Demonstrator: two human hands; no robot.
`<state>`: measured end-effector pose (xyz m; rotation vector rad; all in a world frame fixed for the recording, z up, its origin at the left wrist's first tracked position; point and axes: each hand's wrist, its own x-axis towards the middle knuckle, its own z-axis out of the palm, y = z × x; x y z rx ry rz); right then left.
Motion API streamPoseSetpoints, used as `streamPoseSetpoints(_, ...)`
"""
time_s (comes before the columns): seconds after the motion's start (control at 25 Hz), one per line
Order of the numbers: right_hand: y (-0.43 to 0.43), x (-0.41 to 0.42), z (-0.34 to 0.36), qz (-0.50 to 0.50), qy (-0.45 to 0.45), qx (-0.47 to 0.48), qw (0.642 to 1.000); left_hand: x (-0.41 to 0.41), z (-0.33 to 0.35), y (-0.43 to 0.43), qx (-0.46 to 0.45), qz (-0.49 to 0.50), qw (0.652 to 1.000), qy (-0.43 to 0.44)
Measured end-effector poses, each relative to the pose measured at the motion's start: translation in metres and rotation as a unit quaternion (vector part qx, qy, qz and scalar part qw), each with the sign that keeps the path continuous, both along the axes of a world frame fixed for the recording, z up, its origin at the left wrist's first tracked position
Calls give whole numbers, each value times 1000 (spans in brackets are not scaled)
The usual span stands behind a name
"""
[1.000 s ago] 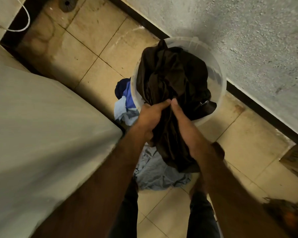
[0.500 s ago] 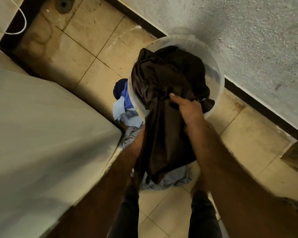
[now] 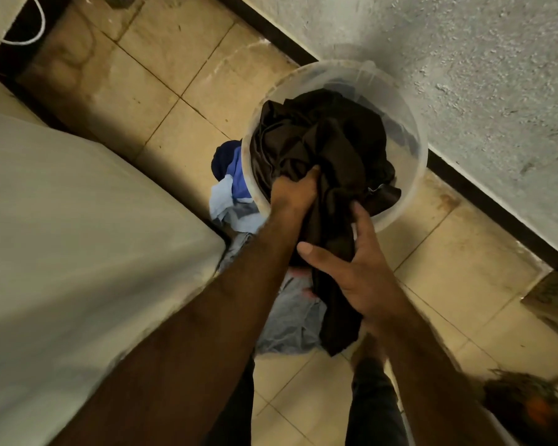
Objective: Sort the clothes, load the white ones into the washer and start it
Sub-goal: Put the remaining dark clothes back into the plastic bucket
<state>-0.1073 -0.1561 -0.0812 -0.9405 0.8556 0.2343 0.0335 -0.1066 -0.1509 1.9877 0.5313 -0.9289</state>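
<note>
A dark brown garment [image 3: 322, 140] fills a clear plastic bucket [image 3: 413, 130] on the tiled floor and hangs over its near rim. My left hand [image 3: 295, 191] grips a bunch of this cloth at the rim. My right hand [image 3: 351, 275] is lower, fingers spread and thumb out, holding the hanging part of the garment. Blue clothes [image 3: 231, 185] and a grey-blue piece [image 3: 290, 320] lie on the floor beside and below the bucket. The pale washer top [image 3: 78, 252] fills the left side.
A rough grey wall [image 3: 464, 59] with a dark skirting runs diagonally behind the bucket. A white cable [image 3: 29, 40] loops at the top left. A mop head [image 3: 522, 403] lies at the bottom right. My legs stand on the tiles below.
My left hand came up from under the garment and now grips it at the bucket rim. My right hand slid down from the rim to the hanging part.
</note>
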Motion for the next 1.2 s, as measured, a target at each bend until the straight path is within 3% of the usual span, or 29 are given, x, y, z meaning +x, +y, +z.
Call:
streamPoseSetpoints(0.08, -13, 4, -9, -30, -58, -86, 994, 7, -12, -2, 32, -38, 998, -31)
streamPoseSetpoints(0.2, -31, 29, -33, -6, -58, -269, 961, 2, -12, 5, 97, -59, 989, -89)
streamPoseSetpoints(0.28, -39, 51, -59, 102, -33, -386, 916, -5, -13, 13, 126, -103, 957, -240)
streamPoseSetpoints(0.36, -48, 69, -93, 270, 42, -459, 845, -2, -25, 23, 117, -235, 900, -348)
streamPoseSetpoints(0.44, -58, 80, -125, 383, 121, -452, 797, 8, -41, 32, 99, -402, 867, -277)
streamPoseSetpoints(0.52, -63, 85, -151, 435, 146, -424, 780, 12, -58, 34, 127, -517, 831, -158)
streamPoseSetpoints(0.6, -62, 88, -176, 471, 156, -414, 763, 17, -78, 30, 156, -564, 802, -119)
streamPoseSetpoints(0.84, -65, 97, -266, 529, 209, -350, 744, 28, -158, 11, 164, -609, 775, 41)
streamPoseSetpoints(0.96, -61, 108, -294, 539, 210, -311, 754, 26, -178, 9, 183, -625, 756, 67)
streamPoseSetpoints(1.04, -61, 110, -293, 552, 217, -293, 750, 26, -172, 8, 160, -615, 769, 69)
streamPoseSetpoints(1.12, -61, 105, -274, 571, 201, -329, 725, 19, -149, 12, 160, -603, 782, 6)
streamPoseSetpoints(1.2, -59, 95, -241, 557, 174, -405, 704, 10, -120, 14, 159, -575, 792, -127)
